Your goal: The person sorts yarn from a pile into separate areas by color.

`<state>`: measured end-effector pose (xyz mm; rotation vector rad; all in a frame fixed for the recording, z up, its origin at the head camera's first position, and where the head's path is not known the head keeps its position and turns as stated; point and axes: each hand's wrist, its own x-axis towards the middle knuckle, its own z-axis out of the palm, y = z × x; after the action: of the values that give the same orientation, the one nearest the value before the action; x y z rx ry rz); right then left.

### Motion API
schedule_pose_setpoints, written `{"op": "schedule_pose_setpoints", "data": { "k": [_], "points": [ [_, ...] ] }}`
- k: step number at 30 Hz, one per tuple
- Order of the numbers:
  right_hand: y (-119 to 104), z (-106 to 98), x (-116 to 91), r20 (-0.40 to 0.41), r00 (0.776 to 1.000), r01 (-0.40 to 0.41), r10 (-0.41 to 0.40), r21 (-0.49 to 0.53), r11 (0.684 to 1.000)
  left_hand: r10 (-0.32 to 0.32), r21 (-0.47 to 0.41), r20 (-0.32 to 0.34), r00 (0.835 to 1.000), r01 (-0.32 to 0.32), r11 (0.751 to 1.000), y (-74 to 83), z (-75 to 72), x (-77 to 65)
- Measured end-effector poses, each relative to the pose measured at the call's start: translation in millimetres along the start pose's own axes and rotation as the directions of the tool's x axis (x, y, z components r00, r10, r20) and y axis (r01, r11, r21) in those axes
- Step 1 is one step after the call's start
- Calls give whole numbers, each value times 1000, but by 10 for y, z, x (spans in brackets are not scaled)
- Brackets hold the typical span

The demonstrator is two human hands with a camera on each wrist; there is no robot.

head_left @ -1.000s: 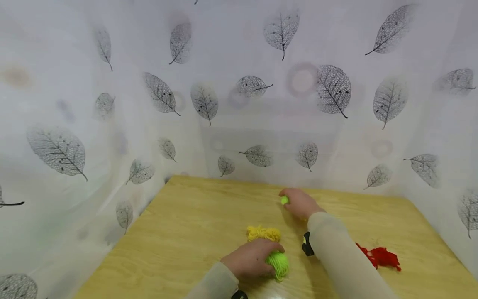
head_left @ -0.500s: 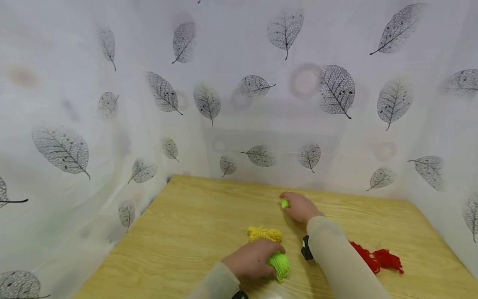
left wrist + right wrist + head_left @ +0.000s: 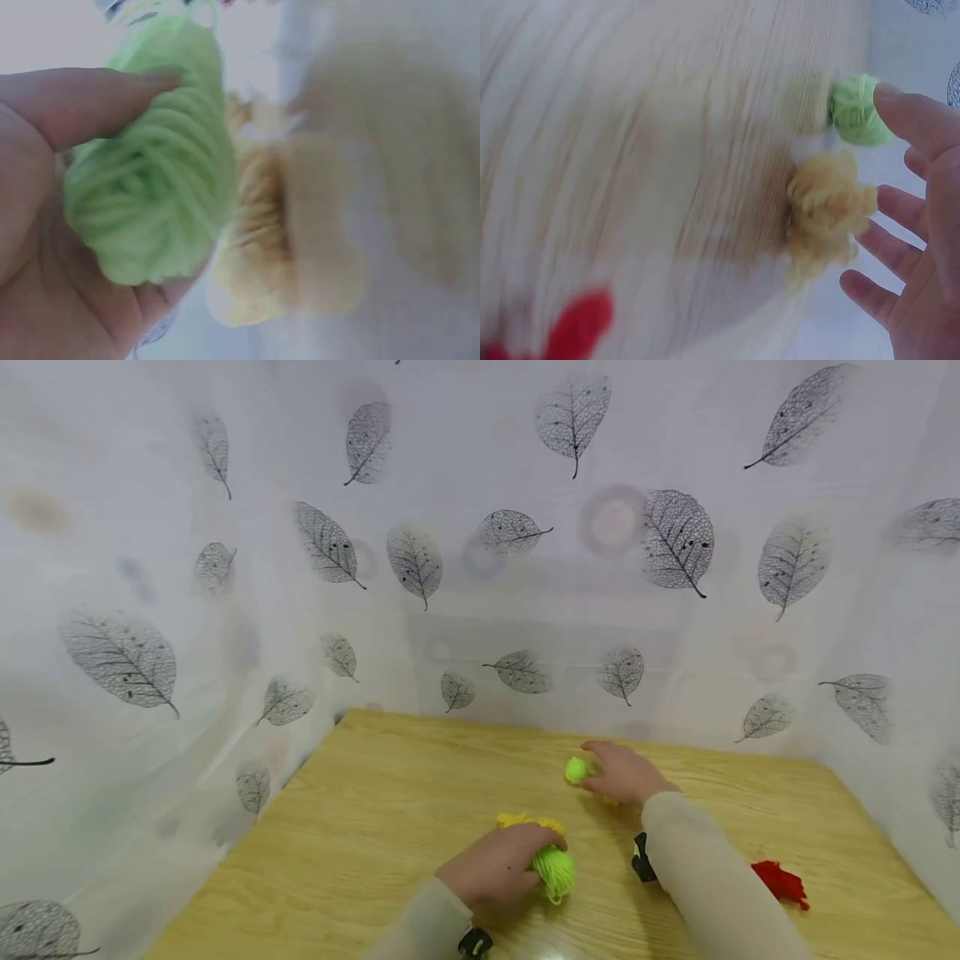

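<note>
My left hand (image 3: 498, 866) grips a bright green yarn skein (image 3: 555, 872), with the thumb lying across it in the left wrist view. A yellow yarn bundle (image 3: 531, 821) lies just beyond that hand, partly hidden by it. Farther back, my right hand (image 3: 628, 773) has its fingers spread and holds nothing. Close to its thumb, a small green yarn ball (image 3: 859, 112) rests on the table. Another tuft of yellow yarn (image 3: 826, 206) sits near the right fingers; in the head view the hand mostly covers it.
Red yarn (image 3: 782, 882) lies on the right side of the wooden table (image 3: 390, 793), partly behind the right forearm. A pale curtain (image 3: 480, 627) printed with leaves hangs along the table's back and sides.
My right hand has let go of the small green ball and shifted right, its sleeve covering more of the red yarn. My left hand moved slightly up and left with the green skein.
</note>
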<state>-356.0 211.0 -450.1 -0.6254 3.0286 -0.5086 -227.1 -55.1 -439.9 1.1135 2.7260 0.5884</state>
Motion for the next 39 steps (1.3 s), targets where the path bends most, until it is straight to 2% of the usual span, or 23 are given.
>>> {"op": "schedule_pose_setpoints", "data": {
  "k": [4, 8, 15, 19, 26, 31, 35, 39],
  "points": [
    [65, -74, -98, 8, 1000, -14, 14, -11, 1000, -62, 2, -78, 995, 62, 998, -31, -173, 123],
    [87, -97, -160, 22, 1000, -12, 12, -15, 1000, -145, -20, -91, 985, 143, 989, -136, -284, 286],
    [129, -120, -265, 29, 999, -19, 19, -5, 1000, -222, -63, -106, 969, 216, 974, -409, -302, 646],
    [171, -122, -302, 26, 999, -21, 21, -5, 1000, -273, -36, -102, 957, 270, 962, -520, -299, 826],
    [228, -161, -387, 13, 999, -36, 37, -13, 999, -269, 92, -80, 960, 276, 957, -553, -271, 1096],
    [223, -169, -419, 13, 1000, -28, 28, -6, 1000, -302, 187, -83, 950, 313, 931, -550, -235, 1228],
    [227, -163, -427, 14, 999, -35, 35, -4, 999, -327, 199, -103, 939, 342, 918, -542, -234, 1291],
    [243, -153, -426, 7, 1000, -24, 24, -6, 1000, -323, 200, -98, 941, 337, 920, -543, -234, 1300]
  ]
}}
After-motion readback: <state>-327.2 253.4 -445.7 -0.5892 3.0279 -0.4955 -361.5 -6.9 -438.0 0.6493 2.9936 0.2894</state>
